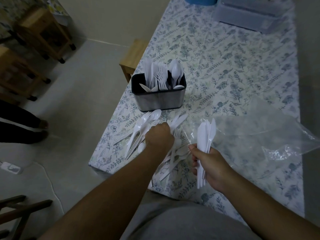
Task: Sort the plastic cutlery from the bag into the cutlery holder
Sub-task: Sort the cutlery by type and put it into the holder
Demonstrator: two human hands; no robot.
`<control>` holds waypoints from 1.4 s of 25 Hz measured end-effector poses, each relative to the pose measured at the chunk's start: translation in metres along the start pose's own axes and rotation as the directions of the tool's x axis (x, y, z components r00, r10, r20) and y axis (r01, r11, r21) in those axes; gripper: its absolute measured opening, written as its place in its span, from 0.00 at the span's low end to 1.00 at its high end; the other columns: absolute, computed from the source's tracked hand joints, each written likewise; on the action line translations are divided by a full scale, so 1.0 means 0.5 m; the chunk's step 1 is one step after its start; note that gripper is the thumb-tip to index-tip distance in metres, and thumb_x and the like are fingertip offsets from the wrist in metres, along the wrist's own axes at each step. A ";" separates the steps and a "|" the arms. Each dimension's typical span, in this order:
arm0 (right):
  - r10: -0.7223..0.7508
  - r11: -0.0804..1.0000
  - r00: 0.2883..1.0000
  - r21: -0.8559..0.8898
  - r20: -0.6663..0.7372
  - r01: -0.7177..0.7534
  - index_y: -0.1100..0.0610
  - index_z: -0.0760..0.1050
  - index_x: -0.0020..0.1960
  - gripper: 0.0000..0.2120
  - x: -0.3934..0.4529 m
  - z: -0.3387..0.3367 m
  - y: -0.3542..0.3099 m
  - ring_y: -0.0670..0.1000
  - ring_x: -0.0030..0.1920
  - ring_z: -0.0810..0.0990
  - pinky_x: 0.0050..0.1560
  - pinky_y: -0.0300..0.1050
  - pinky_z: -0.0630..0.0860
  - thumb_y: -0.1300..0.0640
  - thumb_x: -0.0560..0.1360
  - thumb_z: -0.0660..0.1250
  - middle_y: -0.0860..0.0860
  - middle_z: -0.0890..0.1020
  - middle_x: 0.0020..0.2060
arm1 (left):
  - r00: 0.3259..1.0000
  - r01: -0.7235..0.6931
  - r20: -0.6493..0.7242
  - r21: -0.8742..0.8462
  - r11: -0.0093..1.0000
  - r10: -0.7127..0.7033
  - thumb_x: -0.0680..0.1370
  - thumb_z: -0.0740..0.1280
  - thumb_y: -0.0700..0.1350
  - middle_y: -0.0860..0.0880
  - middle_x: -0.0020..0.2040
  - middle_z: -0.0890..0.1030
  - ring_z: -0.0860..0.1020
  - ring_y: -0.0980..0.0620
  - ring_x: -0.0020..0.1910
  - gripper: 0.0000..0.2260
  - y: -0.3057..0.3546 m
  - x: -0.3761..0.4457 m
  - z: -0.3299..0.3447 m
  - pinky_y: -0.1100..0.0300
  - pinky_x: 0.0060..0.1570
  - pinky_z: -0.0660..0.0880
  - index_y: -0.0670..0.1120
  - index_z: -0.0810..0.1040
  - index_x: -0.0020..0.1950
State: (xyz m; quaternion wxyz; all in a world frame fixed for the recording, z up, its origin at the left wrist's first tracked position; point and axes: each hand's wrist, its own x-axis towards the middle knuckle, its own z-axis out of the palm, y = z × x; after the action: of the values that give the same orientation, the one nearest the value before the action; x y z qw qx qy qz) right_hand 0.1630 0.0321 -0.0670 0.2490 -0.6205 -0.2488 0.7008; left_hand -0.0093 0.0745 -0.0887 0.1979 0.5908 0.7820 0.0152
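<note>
A metal cutlery holder [160,99] with a black rim stands on the floral table, holding white knives, forks and spoons upright in separate compartments. In front of it lies a loose pile of white plastic cutlery [138,135]. My left hand [159,137] is down on that pile with its fingers curled; what it grips is hidden. My right hand [211,165] holds a bundle of white plastic knives [206,134], blades pointing away from me. The clear plastic bag [259,135] lies flat to the right.
The table's left edge [110,129] runs close to the pile. A wooden stool [133,56] stands beside the table. A clear storage box [249,16] sits at the far end. A person's legs [20,125] and wooden furniture [41,32] are on the left.
</note>
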 end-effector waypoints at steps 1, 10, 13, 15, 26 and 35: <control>0.002 1.000 1.000 0.003 -0.008 -0.002 0.56 0.79 0.46 0.04 0.000 -0.002 -0.002 0.50 0.28 0.72 0.31 0.45 0.70 0.56 0.78 0.71 0.51 0.75 0.31 | 1.000 -0.005 0.017 -0.030 1.000 0.005 0.77 0.66 0.45 0.44 0.48 0.83 0.82 0.45 0.48 0.08 -0.005 0.006 -0.001 0.53 0.45 0.80 0.42 0.78 0.52; -0.042 0.998 0.999 0.046 -0.028 0.043 0.58 0.79 0.52 0.06 0.002 0.010 -0.026 0.52 0.33 0.75 0.31 0.45 0.74 0.56 0.79 0.70 0.54 0.77 0.36 | 0.998 -0.035 -0.055 -0.516 0.856 0.008 0.75 0.71 0.44 0.50 0.24 0.71 0.65 0.57 0.23 0.16 -0.023 -0.035 -0.071 0.65 0.27 0.65 0.44 0.71 0.29; -0.070 0.994 0.997 0.084 -0.024 0.071 0.61 0.80 0.56 0.13 0.006 0.029 -0.042 0.51 0.34 0.77 0.33 0.47 0.76 0.51 0.79 0.71 0.54 0.80 0.38 | 0.989 0.038 0.126 -0.703 0.711 0.071 0.76 0.74 0.46 0.45 0.29 0.81 0.74 0.55 0.27 0.11 -0.005 -0.064 -0.102 0.58 0.30 0.74 0.43 0.81 0.35; -0.077 0.990 0.997 0.120 0.026 0.073 0.60 0.81 0.57 0.14 0.003 0.039 -0.050 0.51 0.35 0.81 0.33 0.45 0.77 0.51 0.79 0.71 0.55 0.84 0.40 | 0.959 0.112 0.251 -0.759 0.642 0.130 0.76 0.74 0.45 0.51 0.28 0.82 0.75 0.56 0.28 0.09 0.009 -0.087 -0.111 0.62 0.31 0.73 0.47 0.84 0.36; -0.033 0.989 0.999 0.146 0.020 0.030 0.63 0.81 0.57 0.14 0.014 0.033 -0.036 0.56 0.52 0.87 0.58 0.54 0.82 0.52 0.79 0.70 0.59 0.87 0.52 | 0.952 -0.030 0.233 -0.575 0.818 0.198 0.78 0.71 0.47 0.51 0.26 0.71 0.67 0.55 0.25 0.17 0.020 -0.134 -0.057 0.62 0.29 0.65 0.42 0.74 0.33; -0.002 0.992 1.000 0.126 -0.023 0.005 0.61 0.78 0.56 0.11 0.022 0.009 -0.025 0.55 0.43 0.87 0.54 0.59 0.83 0.53 0.81 0.68 0.54 0.87 0.40 | 0.984 -0.064 0.137 -0.337 0.939 0.116 0.79 0.64 0.44 0.45 0.44 0.83 0.81 0.49 0.40 0.09 0.004 -0.127 -0.044 0.55 0.40 0.80 0.41 0.81 0.49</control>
State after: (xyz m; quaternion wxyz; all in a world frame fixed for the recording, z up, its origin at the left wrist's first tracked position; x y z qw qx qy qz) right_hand 0.1579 0.0482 -0.0665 0.2918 -0.6110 -0.2025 0.7075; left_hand -0.0006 0.0207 -0.0497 0.3536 0.5836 0.7228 0.1095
